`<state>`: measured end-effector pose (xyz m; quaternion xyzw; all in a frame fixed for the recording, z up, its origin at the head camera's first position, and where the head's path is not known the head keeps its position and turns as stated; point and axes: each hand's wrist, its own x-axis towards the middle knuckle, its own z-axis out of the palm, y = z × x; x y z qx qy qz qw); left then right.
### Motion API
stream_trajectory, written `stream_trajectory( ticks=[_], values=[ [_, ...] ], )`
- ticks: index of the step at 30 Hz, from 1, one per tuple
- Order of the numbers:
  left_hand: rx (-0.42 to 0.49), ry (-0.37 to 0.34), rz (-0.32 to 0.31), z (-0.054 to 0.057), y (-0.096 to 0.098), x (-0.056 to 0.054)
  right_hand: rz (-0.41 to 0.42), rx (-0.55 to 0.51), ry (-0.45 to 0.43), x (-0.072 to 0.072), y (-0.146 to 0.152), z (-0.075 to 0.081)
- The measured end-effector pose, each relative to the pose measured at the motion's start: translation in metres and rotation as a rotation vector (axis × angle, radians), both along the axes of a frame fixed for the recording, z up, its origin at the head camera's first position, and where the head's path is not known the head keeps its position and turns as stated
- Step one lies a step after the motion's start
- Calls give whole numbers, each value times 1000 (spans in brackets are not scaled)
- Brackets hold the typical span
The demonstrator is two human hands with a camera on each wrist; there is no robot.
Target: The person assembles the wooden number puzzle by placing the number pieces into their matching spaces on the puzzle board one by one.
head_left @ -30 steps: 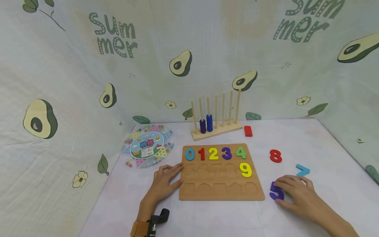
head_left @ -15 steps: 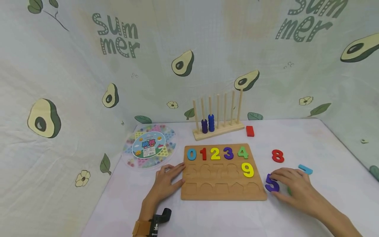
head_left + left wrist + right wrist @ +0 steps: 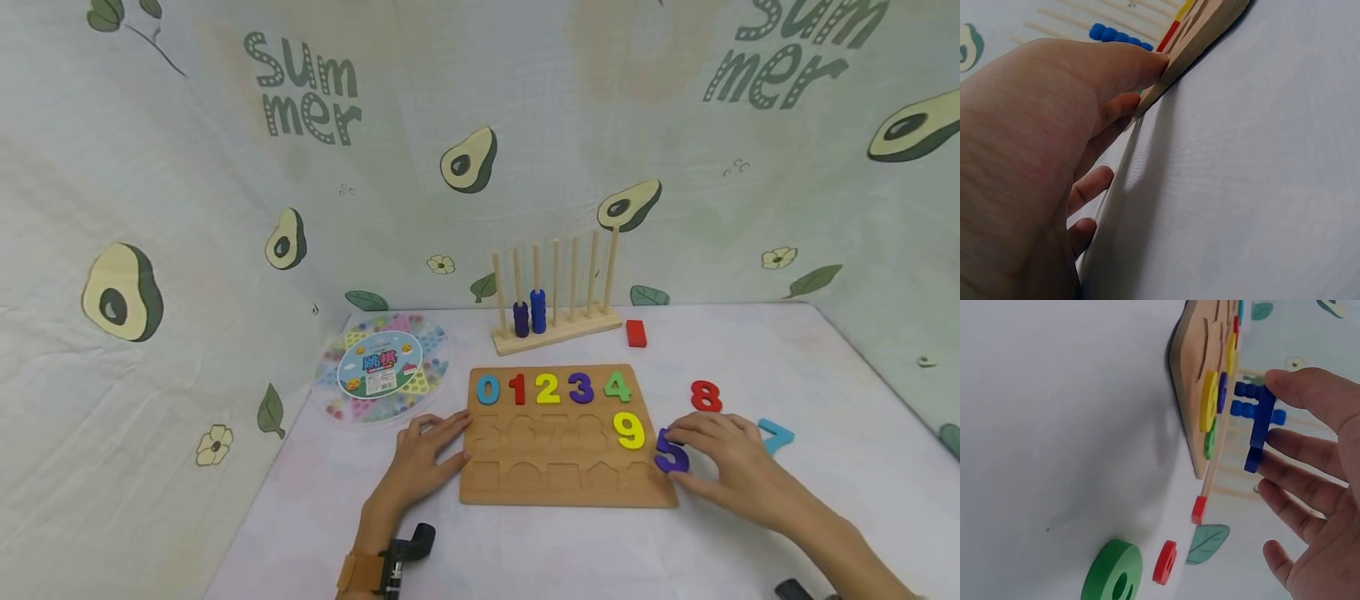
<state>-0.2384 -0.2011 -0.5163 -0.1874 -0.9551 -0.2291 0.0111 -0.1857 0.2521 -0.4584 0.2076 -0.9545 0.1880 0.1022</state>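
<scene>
My right hand (image 3: 738, 471) pinches a purple number 5 (image 3: 672, 452) between thumb and fingers. In the head view the 5 overlaps the right edge of a wooden number board (image 3: 517, 492); in the right wrist view its blue-looking edge (image 3: 1262, 419) is raised off the table. My left hand (image 3: 423, 457) touches the board's left edge with thumb and fingertips, its fingers extended. The board's top row bears 0 (image 3: 488, 389), 1, 2, 3 and 4 (image 3: 617, 387). A yellow 9 (image 3: 628, 430) sits at the right end of the second row, beside several bare recesses.
A red 8 (image 3: 706, 396) and a blue 7 (image 3: 776, 436) lie right of the board. A green number piece (image 3: 1113, 575) shows in the right wrist view. Behind stand a wooden peg rack (image 3: 558, 332) and a red block (image 3: 636, 333). A round game box (image 3: 380, 367) lies left.
My right hand has carried the purple 5 leftward and slightly away from me, from the table to the board's right edge. The left hand keeps its place on the board.
</scene>
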Motion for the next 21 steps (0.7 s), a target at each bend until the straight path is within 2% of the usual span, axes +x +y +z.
stream_trajectory(
  ticks=[12,21],
  values=[
    [28,50,-20,1,0,0,63,-15,-36,-14,-18,11],
    [25,20,-7,0,1,3,121,-14,-3,-24,-31,16]
  ],
)
